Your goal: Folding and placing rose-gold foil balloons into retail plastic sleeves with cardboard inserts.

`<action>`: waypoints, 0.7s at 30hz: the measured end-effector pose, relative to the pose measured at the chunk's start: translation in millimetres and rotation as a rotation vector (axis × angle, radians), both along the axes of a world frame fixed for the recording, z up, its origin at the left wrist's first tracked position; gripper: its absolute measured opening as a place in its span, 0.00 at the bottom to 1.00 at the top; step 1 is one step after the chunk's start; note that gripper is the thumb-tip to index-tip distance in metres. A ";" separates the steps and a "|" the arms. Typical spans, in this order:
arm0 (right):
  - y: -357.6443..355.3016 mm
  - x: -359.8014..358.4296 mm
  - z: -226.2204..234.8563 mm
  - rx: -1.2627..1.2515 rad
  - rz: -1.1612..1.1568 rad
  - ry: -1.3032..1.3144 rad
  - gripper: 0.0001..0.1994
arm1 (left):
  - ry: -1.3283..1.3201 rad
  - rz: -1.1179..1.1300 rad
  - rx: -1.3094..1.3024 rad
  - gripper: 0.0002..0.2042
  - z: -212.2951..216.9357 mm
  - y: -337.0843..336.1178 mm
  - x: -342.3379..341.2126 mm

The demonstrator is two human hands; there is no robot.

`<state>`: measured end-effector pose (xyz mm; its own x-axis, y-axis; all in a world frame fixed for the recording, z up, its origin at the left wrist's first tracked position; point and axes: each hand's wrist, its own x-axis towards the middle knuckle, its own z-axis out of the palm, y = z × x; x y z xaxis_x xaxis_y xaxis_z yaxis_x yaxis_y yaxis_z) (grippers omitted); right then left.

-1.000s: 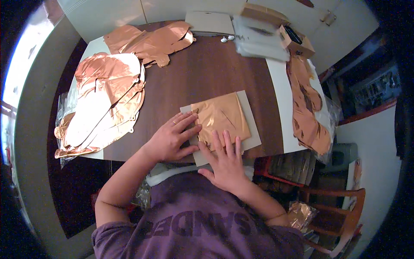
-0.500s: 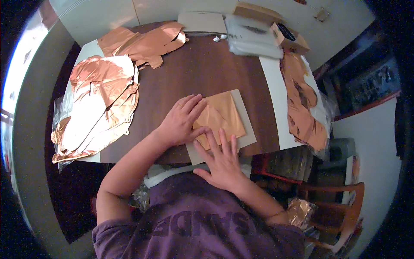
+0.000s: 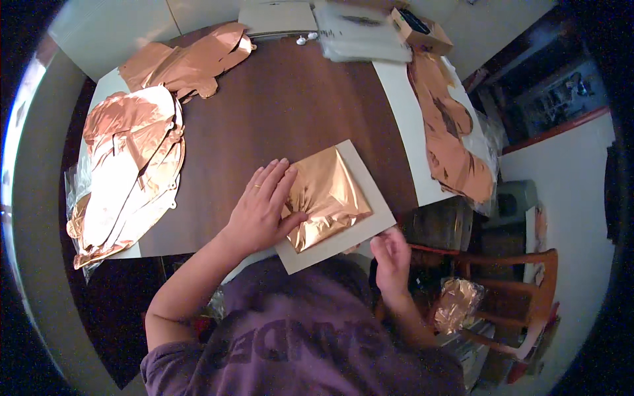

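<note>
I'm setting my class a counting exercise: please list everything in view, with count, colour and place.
Large wooden-topped table: one, brown with white sides, centre
Flat square board: one, grey, table's near edge
Flat foil packet: one, shiny copper, on the board
Thin shaped foil piles: three, copper, two left, one right
Plastic sheet stack: one, translucent white, far edge
Flat panel: one, pale grey, far edge
Small rounded objects: two, white, far edge
Open cardboard box: one, brown, far right
Wooden chair: one, brown, lower right
Plastic-wrapped foil bundle: one, copper, by chair
Cloth shirt: one, purple, bottom
Left hand: one, bare, on packet
Right hand: one, bare, at board's right corner
</note>
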<state>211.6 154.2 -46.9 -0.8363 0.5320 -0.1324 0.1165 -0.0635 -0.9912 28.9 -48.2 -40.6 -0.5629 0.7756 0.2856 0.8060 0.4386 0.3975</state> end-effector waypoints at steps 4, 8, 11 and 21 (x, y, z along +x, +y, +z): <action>-24.2 -21.5 30.6 -0.042 0.026 0.179 0.11 | 0.037 0.008 0.043 0.38 -4.2 -4.7 0.4; -40.0 -24.6 14.1 -0.582 0.063 -0.082 0.19 | 0.012 0.010 0.075 0.38 -3.0 -6.1 1.4; -51.7 -27.1 0.0 -0.475 0.000 -0.139 0.18 | -0.011 -0.040 0.131 0.40 -6.0 -8.1 -0.6; -47.1 -15.9 -19.4 0.279 0.066 -0.118 0.12 | -0.444 0.099 0.069 0.16 63.2 15.5 -35.4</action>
<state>195.7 107.1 -66.3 -0.8577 0.5067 -0.0868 0.2264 0.2208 -0.9487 -6.5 -32.6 22.6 -0.7127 0.6997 0.0495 0.5068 0.4648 0.7261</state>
